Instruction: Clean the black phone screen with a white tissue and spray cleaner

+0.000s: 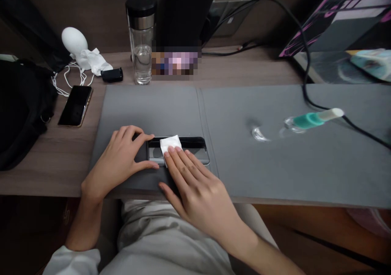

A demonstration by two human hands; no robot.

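A smartphone [197, 155] lies flat and lengthwise on the grey desk mat [152, 108], near the desk's front edge. My left hand [120, 155] grips its left end, forefinger at the far edge and thumb at the near edge. On the phone's surface rests a folded white tissue [170, 141]. The fingers of my right hand [200, 191] lie flat and close together on the tissue, holding it against the phone, while the thumb stays apart over the mat. My right fingers hide part of the tissue and phone.
A teal, white-tipped item [308, 121] lies on the mat's right, blurred, with a shiny clear piece [259, 134] beside it. Behind stand a water bottle [143, 55] and a black cable [305, 63]. At left are another phone [76, 106] and a black bag [24, 112].
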